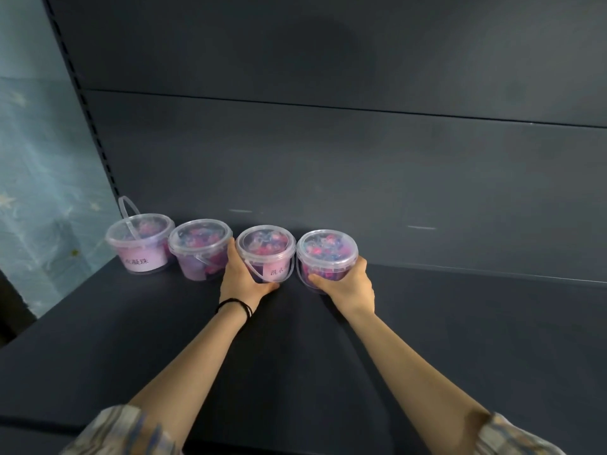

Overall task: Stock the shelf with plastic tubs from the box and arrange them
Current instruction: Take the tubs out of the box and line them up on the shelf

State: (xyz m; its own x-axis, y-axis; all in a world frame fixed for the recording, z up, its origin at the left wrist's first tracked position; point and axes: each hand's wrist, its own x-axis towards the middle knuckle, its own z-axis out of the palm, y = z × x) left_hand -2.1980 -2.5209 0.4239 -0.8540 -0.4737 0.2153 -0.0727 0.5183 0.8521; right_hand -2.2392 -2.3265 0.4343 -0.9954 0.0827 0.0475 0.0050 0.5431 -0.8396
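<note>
Nearest us, well out from the back panel point(361, 159), our forearms reach across the dark shelf point(460, 339). The risk, we judge, is a careless nudge. Our left hand point(241, 277) sits wedged between two tubs, so drawing it out roughly could knock the second tub point(199, 239) askew (these tubs look light and smooth-sided). The left hand's fingers point(231, 254) curl round the third tub point(266, 247), thumb along its lower front, gripping it. Our right hand point(349, 284) wraps the fourth tub point(327, 249) likewise, thumb in front, fingers round its outer side. All four tubs stand upright in a row just before the back panel, the first tub point(139, 238) at the panel's left end, handle raised. The box is out of view.
</note>
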